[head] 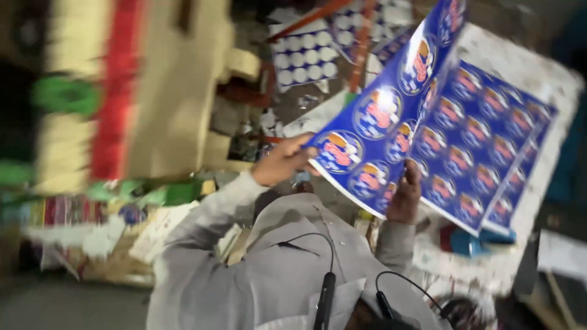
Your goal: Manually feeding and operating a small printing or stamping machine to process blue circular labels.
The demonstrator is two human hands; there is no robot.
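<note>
Left hand pinching lower corner of lifted blue label sheet; right hand gripping its bottom edge, just above the stack of printed sheets (view blurred). Best kept taut, lifted clear of stack, no creasing the round labels.

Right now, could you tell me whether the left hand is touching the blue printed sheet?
Touching: the head view shows the left hand gripping the lower corner of the blue printed sheet.

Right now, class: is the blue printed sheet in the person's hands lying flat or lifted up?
Lifted up. The blue sheet tilts above the stack, held at its lower edge by both hands.
</note>
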